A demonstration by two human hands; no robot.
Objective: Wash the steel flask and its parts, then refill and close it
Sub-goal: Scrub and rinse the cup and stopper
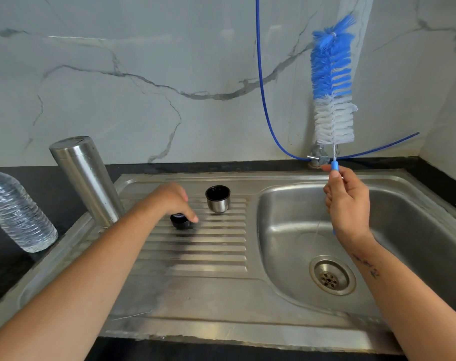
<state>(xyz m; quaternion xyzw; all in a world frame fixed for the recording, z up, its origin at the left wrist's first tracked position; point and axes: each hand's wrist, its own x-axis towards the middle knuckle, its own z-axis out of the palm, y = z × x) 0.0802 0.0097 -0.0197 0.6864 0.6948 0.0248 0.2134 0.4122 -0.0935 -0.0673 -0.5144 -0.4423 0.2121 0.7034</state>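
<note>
Gripping small black round stopper (180, 221) mid-frame with left hand (173, 198), fingers curled; right hand (345, 201) pinching blue-and-white bristle bottle brush (331, 82) upright, upper right.

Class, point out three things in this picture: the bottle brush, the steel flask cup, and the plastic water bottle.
bottle brush (332, 82), head view, on the blue bristles.
steel flask cup (217, 199), head view, on its outer steel wall.
plastic water bottle (18, 212), head view, on its ribbed side.

Left hand (175, 201) reaching far, palm down, fingers curled around a small black stopper (180, 221); right hand (345, 201) raised, gripping a brush handle (334, 166) upright.
</note>
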